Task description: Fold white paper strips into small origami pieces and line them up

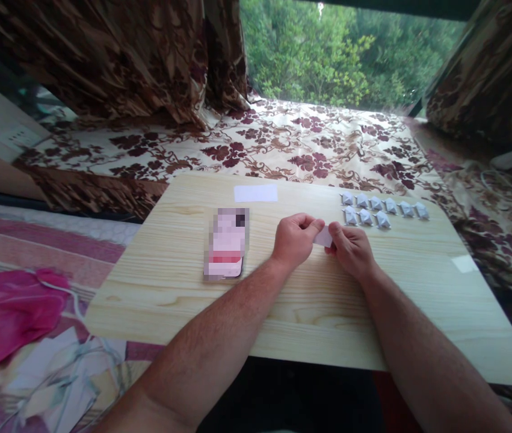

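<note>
My left hand [294,239] and my right hand [350,248] meet over the middle of a light wooden table [165,282]. Both pinch a small piece of white paper [323,237] between thumb and fingers, just above the tabletop. A flat white paper strip [256,193] lies near the table's far edge. Several small folded paper figures [379,208] stand in two rows at the far right of the table, a little beyond my right hand.
A phone [226,243] lies face up on the table, left of my left hand. Floral fabric [283,141] covers the ledge behind, with curtains and a window above. Pink cloth [7,313] and a patterned bedspread lie at lower left.
</note>
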The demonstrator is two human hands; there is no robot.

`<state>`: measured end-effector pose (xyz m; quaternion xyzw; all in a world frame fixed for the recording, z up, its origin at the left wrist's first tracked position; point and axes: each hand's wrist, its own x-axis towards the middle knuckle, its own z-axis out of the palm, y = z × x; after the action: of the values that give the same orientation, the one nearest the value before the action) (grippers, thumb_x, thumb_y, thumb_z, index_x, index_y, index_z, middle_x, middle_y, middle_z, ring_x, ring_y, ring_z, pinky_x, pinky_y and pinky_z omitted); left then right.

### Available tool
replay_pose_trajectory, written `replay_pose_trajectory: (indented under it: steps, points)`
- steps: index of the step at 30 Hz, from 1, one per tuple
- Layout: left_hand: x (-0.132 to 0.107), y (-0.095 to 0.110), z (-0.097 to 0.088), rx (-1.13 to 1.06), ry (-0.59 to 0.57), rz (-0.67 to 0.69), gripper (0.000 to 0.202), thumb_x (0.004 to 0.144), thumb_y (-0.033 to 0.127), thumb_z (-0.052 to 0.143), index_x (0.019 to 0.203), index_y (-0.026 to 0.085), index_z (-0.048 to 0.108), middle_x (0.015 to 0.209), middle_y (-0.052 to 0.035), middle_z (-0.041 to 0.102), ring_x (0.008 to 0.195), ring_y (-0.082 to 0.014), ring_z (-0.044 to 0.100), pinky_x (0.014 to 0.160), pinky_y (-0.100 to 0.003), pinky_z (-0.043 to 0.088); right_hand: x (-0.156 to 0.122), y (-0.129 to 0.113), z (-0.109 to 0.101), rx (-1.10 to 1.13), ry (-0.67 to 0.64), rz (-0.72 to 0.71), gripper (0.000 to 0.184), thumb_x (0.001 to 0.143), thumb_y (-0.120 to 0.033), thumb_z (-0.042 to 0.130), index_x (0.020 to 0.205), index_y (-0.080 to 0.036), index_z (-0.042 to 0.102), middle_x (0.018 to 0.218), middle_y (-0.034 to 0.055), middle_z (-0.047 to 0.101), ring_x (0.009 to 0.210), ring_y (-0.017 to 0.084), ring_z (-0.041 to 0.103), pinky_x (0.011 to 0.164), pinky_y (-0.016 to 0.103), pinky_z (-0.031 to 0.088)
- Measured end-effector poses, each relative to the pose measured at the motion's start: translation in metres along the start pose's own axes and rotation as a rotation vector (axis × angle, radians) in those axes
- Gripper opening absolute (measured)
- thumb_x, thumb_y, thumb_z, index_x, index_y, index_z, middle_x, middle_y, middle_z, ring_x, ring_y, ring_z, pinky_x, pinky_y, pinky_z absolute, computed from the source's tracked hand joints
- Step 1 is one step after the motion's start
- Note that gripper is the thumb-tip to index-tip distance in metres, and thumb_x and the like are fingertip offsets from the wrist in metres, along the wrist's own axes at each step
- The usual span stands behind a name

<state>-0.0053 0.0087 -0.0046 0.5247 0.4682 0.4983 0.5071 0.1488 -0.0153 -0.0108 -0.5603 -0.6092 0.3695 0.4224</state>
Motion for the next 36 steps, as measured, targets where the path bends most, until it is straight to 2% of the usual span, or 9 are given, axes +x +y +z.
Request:
replay_pose_trajectory:
  steps: [11, 17, 23, 25, 30, 33, 36]
  points:
    - [0.002, -0.002, 0.001, -0.091, 0.046, -0.037, 0.029, 0.078, 0.043, 0.071, 0.068, 0.016, 0.065, 0.059, 0.0012, 0.059, 0.055, -0.0107, 0.051, 0.053, -0.024, 0.038, 0.000, -0.006, 0.000, 0.062, -0.139, -0.021, 0.055, 0.094, -0.057, 0.052, 0.058, -0.016, 0.060, 0.053, 0.0010, 0.053, 0.050, 0.010, 0.043, 0.051, 0.026, 0.031]
    - [0.002, -0.005, 0.003, -0.177, 0.060, -0.042, 0.032, 0.077, 0.044, 0.073, 0.066, 0.017, 0.062, 0.055, 0.0037, 0.053, 0.052, -0.0089, 0.044, 0.051, -0.024, 0.034, 0.003, 0.002, 0.005, 0.096, -0.118, 0.009, 0.054, 0.092, -0.060, 0.052, 0.067, -0.015, 0.068, 0.054, 0.0016, 0.057, 0.049, 0.011, 0.046, 0.049, 0.024, 0.034]
    - [0.008, -0.008, 0.001, -0.201, 0.111, -0.031, 0.034, 0.076, 0.046, 0.074, 0.065, 0.017, 0.060, 0.055, 0.0046, 0.050, 0.052, -0.0080, 0.041, 0.052, -0.024, 0.033, 0.007, 0.002, 0.011, 0.075, -0.097, 0.093, 0.061, 0.085, -0.070, 0.055, 0.061, -0.016, 0.066, 0.049, 0.0018, 0.057, 0.044, 0.010, 0.046, 0.045, 0.023, 0.034]
    - [0.009, -0.008, 0.000, -0.218, 0.134, -0.032, 0.034, 0.076, 0.046, 0.073, 0.065, 0.017, 0.060, 0.055, 0.0047, 0.049, 0.052, -0.0079, 0.040, 0.052, -0.024, 0.033, 0.009, -0.003, 0.009, 0.097, -0.113, 0.095, 0.062, 0.083, -0.072, 0.056, 0.060, -0.016, 0.066, 0.050, 0.0018, 0.057, 0.045, 0.010, 0.046, 0.045, 0.023, 0.035]
    - [0.011, -0.009, 0.001, -0.225, 0.152, -0.022, 0.034, 0.076, 0.046, 0.073, 0.066, 0.017, 0.060, 0.055, 0.0049, 0.049, 0.051, -0.0077, 0.040, 0.052, -0.024, 0.033, 0.019, -0.012, 0.003, 0.197, -0.272, 0.128, 0.056, 0.080, -0.069, 0.063, 0.073, -0.014, 0.071, 0.061, 0.0041, 0.065, 0.052, 0.011, 0.053, 0.050, 0.023, 0.044]
    - [0.012, -0.011, 0.001, -0.218, 0.168, -0.010, 0.035, 0.076, 0.047, 0.072, 0.065, 0.017, 0.059, 0.054, 0.0051, 0.048, 0.051, -0.0076, 0.040, 0.052, -0.024, 0.032, 0.025, -0.011, 0.002, 0.210, -0.298, 0.159, 0.056, 0.079, -0.068, 0.064, 0.074, -0.013, 0.072, 0.062, 0.0049, 0.066, 0.052, 0.011, 0.055, 0.051, 0.023, 0.045]
    - [0.013, -0.013, 0.001, -0.230, 0.167, -0.002, 0.035, 0.077, 0.047, 0.072, 0.065, 0.017, 0.059, 0.055, 0.0051, 0.048, 0.051, -0.0075, 0.040, 0.051, -0.024, 0.031, 0.026, -0.009, 0.005, 0.225, -0.266, 0.156, 0.059, 0.080, -0.071, 0.062, 0.071, -0.013, 0.071, 0.061, 0.0050, 0.065, 0.050, 0.011, 0.055, 0.049, 0.024, 0.045]
